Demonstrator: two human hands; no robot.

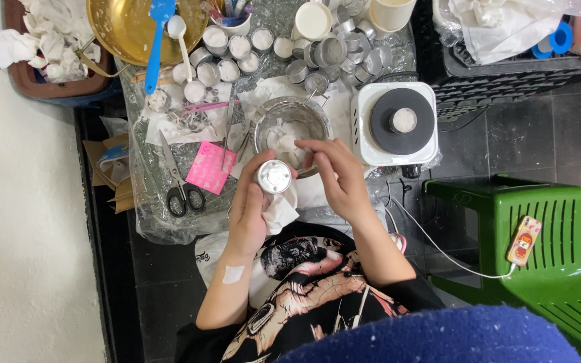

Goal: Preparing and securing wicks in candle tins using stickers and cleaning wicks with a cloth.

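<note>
My left hand [249,205] holds a small round metal tin [275,177] together with a white tissue [278,214]. My right hand [337,176] hovers just right of the tin, fingers curled toward it, holding nothing that I can see. Just beyond both hands stands a steel bowl [261,124] with white lumps inside.
A white hot plate [395,123] carries a small tin at right. Several empty and filled tins [324,54] crowd the far table. Scissors [177,181], a pink card [210,167], a gold bowl [119,30] with a blue spatula [157,42], and a green stool [546,242] with a phone [524,240] surround me.
</note>
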